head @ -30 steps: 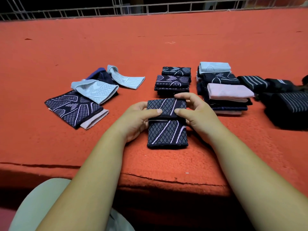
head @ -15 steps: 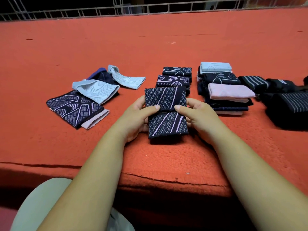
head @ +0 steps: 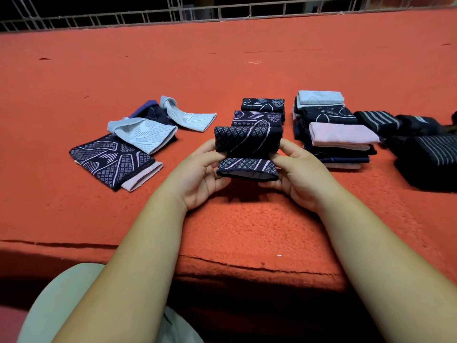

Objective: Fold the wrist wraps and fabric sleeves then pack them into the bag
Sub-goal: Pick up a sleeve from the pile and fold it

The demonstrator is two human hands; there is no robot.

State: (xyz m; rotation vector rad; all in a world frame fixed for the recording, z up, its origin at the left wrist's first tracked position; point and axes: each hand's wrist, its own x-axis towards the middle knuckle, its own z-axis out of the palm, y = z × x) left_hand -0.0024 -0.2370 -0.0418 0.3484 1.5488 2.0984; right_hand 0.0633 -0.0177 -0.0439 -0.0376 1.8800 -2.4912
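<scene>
Both hands hold a dark patterned sleeve (head: 248, 151) just above the orange tabletop (head: 247, 70), near its front edge. The left hand (head: 197, 173) pinches the sleeve's left side and the right hand (head: 298, 173) pinches its right side, thumbs on top. The sleeve is bent double, its upper half curling over the lower, open end facing the person. Left of it lie unfolded sleeves (head: 138, 142). Just behind sit two folded dark sleeves (head: 259, 112), with a taller folded stack (head: 333, 129) to the right and striped wraps (head: 420, 144) beyond.
</scene>
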